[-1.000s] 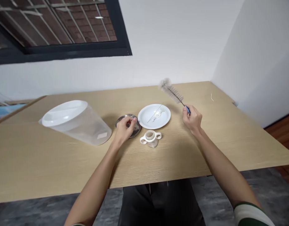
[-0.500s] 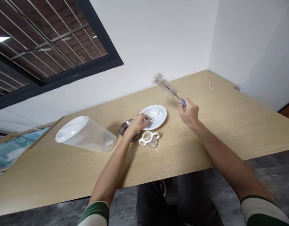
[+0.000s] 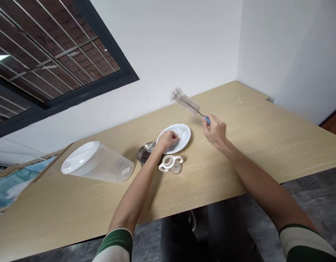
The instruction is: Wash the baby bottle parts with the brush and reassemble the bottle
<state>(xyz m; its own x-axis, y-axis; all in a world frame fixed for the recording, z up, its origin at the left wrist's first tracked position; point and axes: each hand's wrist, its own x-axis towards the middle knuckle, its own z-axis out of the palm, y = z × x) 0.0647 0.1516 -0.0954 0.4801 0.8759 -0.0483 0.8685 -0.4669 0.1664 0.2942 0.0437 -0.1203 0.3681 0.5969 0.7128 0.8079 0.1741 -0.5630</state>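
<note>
My right hand (image 3: 215, 131) is closed round the blue handle of a bottle brush (image 3: 186, 102), whose pale bristles point up and left above the table. Over the white plate (image 3: 186, 142), my left hand (image 3: 168, 140) has its fingers pinched together among small clear and whitish parts (image 3: 180, 134). A thin stick or wire rises beside those fingertips; what they grip is too small to make out. Just in front of the plate stands a small clear baby bottle (image 3: 176, 168) with a white two-handled ring (image 3: 168, 161). Partly behind my left forearm is a round metal dish (image 3: 143, 154).
A large translucent plastic jug (image 3: 102, 163) leans at the left of the wooden table (image 3: 83, 203). A thin white bent piece (image 3: 239, 99) lies at the far right. Beyond the table's left edge is blue-green cloth (image 3: 17, 183). A barred window (image 3: 55, 51) is above.
My left hand has moved a little further in over the plate and to the right. The right hand still holds the brush aloft. The whole view has shifted slightly.
</note>
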